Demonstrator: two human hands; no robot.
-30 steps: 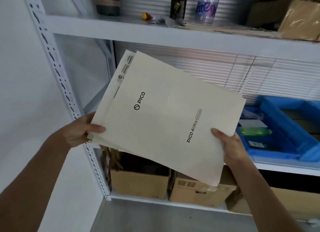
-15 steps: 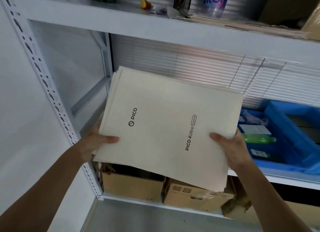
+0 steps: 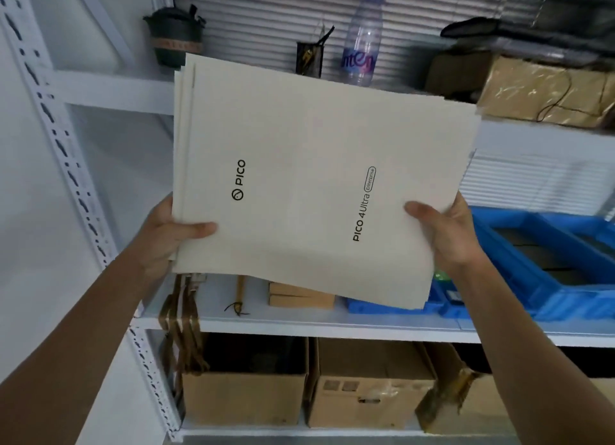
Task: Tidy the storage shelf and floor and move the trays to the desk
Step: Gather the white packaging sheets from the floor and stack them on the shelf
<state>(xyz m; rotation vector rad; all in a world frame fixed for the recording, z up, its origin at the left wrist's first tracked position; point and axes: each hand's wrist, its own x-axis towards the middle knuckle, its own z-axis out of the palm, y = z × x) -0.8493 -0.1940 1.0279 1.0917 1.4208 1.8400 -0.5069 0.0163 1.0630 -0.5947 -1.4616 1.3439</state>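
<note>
Two hands, left hand (image 3: 166,235) and right hand (image 3: 446,235), grip a stack of flat bags (image 3: 316,185), fingers closed on its edges. It hides part of the shelf (image 3: 299,324); two cardboard boxes (image 3: 246,391) sit below, a blue tray (image 3: 545,261) at right.

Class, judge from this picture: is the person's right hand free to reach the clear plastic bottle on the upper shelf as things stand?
Probably not yet. The right hand and left hand both grip the stack of paper bags, which is raised between the hands and the bottle. The right hand would have to let go first.

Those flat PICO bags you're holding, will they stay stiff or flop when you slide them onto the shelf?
Probably floppy: the PICO bags sag at the unsupported lower corner between the left hand and right hand. Likely light. The layers look offset at the left edge, so they may slide apart.
</note>
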